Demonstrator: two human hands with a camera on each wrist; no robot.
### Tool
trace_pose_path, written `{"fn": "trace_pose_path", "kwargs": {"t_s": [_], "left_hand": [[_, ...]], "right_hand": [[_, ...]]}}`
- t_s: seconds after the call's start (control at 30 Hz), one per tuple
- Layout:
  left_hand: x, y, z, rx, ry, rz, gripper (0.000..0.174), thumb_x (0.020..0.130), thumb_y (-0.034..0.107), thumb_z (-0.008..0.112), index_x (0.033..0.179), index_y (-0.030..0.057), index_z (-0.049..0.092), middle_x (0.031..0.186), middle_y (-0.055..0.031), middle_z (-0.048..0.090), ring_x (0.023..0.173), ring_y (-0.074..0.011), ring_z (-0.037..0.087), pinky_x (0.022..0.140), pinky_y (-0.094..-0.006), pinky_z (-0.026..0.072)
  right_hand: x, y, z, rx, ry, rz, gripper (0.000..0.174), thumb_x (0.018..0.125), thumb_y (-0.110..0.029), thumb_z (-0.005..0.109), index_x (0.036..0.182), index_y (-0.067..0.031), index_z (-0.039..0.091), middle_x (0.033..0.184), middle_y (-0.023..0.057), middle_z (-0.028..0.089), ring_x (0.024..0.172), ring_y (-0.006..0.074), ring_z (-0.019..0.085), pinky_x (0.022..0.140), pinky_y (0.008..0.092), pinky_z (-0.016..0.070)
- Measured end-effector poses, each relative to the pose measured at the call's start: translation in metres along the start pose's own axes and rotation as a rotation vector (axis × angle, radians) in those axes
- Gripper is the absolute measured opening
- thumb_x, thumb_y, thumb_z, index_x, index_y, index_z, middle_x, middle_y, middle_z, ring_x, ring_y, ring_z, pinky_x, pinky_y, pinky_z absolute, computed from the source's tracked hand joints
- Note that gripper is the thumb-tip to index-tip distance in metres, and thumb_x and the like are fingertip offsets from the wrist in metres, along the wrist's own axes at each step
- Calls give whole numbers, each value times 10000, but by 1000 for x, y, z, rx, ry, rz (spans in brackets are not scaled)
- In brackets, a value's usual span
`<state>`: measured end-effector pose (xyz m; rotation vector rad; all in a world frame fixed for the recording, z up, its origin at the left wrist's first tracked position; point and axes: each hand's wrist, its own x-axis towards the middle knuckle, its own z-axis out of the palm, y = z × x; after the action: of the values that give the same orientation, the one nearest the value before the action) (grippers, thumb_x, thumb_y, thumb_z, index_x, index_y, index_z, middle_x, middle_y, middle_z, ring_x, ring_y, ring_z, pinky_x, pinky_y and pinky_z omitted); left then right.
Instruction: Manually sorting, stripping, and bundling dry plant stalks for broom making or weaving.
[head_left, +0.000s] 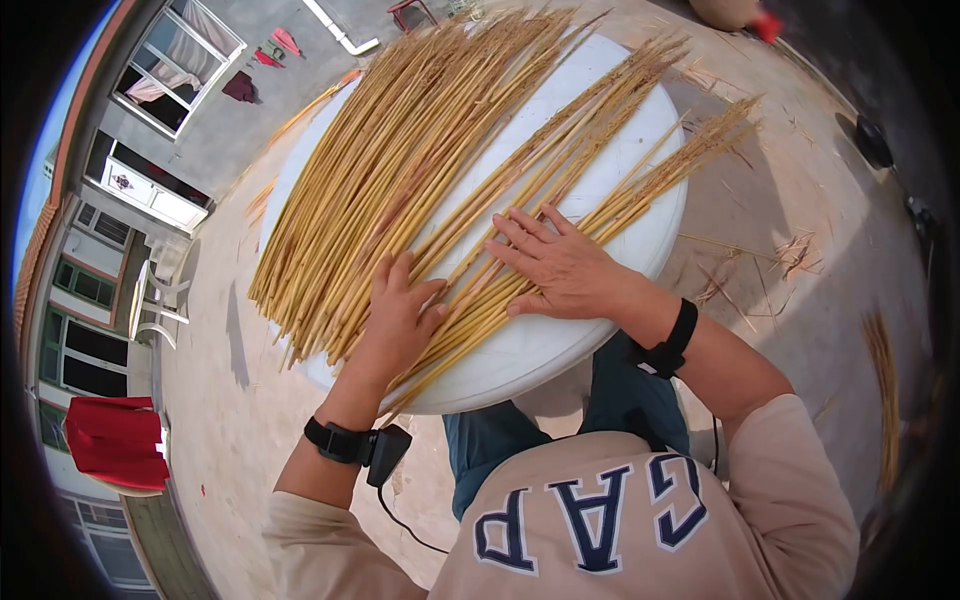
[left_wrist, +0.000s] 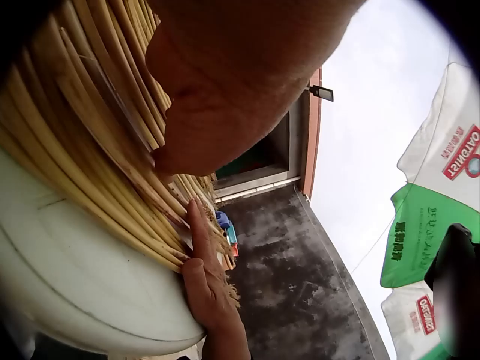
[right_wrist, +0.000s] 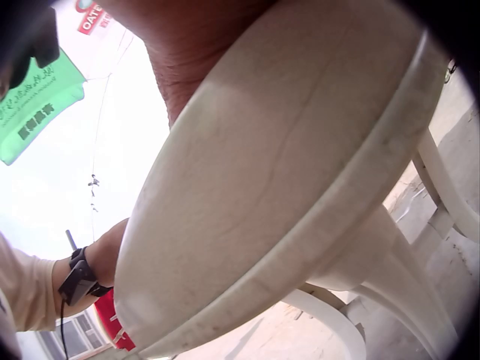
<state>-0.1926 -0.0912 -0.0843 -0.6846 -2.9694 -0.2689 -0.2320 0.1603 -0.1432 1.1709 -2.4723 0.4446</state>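
A wide layer of dry yellow stalks (head_left: 370, 180) with brown bristly tops lies across a round white table (head_left: 450, 385). To its right, a smaller row of stalks (head_left: 465, 318) runs beneath both hands. My left hand (head_left: 395, 318) rests on the lower ends, between the wide layer and this row, thumb spread from the fingers. Over the same row lies my right hand (head_left: 565, 265), its fingers extended across the stalks. In the left wrist view, the right hand (left_wrist: 210, 289) touches the outer stalks (left_wrist: 97, 195). The right wrist view shows mostly bare tabletop (right_wrist: 255, 165).
Loose stalks (head_left: 880, 400) and scattered straw (head_left: 795, 255) lie on the concrete ground at the right. A white plastic chair (head_left: 155, 305) stands at the left, near a red cloth (head_left: 115, 440). A cable (head_left: 410, 530) hangs from the left wrist camera.
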Motion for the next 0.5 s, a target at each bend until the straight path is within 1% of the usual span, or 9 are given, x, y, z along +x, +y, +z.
{"fn": "trace_pose_path", "kwargs": {"t_s": [0.07, 0.17, 0.23, 0.27, 0.33, 0.5], "left_hand": [[0, -4, -4, -13, -18, -14, 315, 822, 187, 630, 1123, 100, 608, 1350, -236, 340, 1273, -425, 249, 1050, -474, 242], [8, -21, -7, -59, 24, -44, 320, 827, 183, 623, 1135, 102, 605, 1359, -241, 333, 1276, -427, 245, 1053, -472, 239], [11, -26, -6, -12, 90, -67, 321, 829, 183, 620, 1139, 102, 604, 1362, -241, 329, 1272, -428, 251, 1055, -470, 237], [10, -25, -5, -12, 91, -67, 321, 829, 183, 620, 1139, 102, 604, 1362, -241, 329, 1272, -428, 251, 1055, -470, 237], [8, -23, -3, 20, 11, -29, 349, 815, 182, 634, 1151, 93, 595, 1361, -246, 327, 1272, -432, 247, 1058, -475, 234], [6, -18, 8, 39, 64, -50, 347, 786, 162, 656, 1118, 76, 607, 1333, -253, 348, 1270, -431, 245, 1060, -478, 233]], "right_hand": [[0, -1, -1, -11, -59, 34, 772, 838, -640, 384, 1366, -77, 362, 1435, 167, 296, 1346, 316, 237, 1097, 496, 130], [0, -3, -5, -19, -96, 41, 769, 843, -638, 375, 1368, -76, 360, 1432, 168, 302, 1350, 310, 229, 1096, 500, 129], [0, -3, -5, -17, -94, 42, 767, 841, -637, 381, 1366, -78, 364, 1428, 170, 307, 1351, 310, 227, 1095, 500, 131], [0, -3, -5, -17, -91, 39, 766, 839, -636, 387, 1364, -79, 367, 1425, 172, 313, 1352, 309, 224, 1094, 501, 133], [1, -2, -4, -5, -77, 39, 764, 838, -635, 391, 1360, -79, 372, 1418, 172, 322, 1349, 311, 229, 1093, 503, 137], [-1, -1, -4, 4, -56, 29, 758, 835, -632, 401, 1352, -78, 383, 1407, 174, 337, 1343, 317, 240, 1088, 510, 146]]}}
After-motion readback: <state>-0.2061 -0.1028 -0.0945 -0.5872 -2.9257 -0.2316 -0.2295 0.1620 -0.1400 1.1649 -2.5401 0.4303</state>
